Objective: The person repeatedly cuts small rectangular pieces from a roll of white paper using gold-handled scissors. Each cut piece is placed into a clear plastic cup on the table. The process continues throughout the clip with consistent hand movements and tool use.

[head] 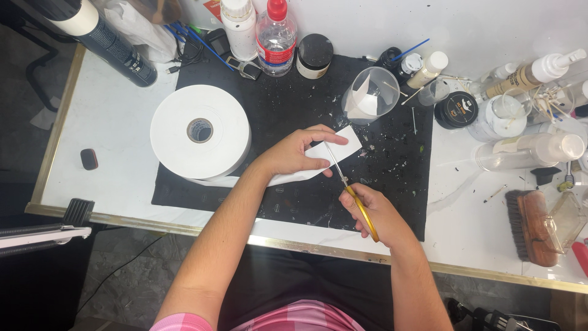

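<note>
Here, the left hand (294,153) held the free end of a white paper strip (334,150) between thumb and fingers, closed on it just above a black mat (392,184). The strip ran back leftward under the forearm to a large white roll (200,130) lying flat on the mat's left part. The right hand (373,211) gripped small scissors (350,190) with yellow handles, fingers wrapped round the handles; the thin blades pointed up and left and met the strip beside the left fingers. Whether the blades were parted or closed on the paper could not be told.

Mat was speckled with small pale scraps. Behind the hands, on the mat's far edge, stood a clear plastic cup (370,95) with cut white pieces inside. Further back: a clear bottle with a red cap (276,37), a white bottle (239,27), a jar with a black lid (314,55). To the right on the white bench (110,122), clear of the mat, sat several bottles and jars, and a wooden brush (531,227) near the bench's front edge. A small dark block (89,159) lay alone at the far left.
</note>
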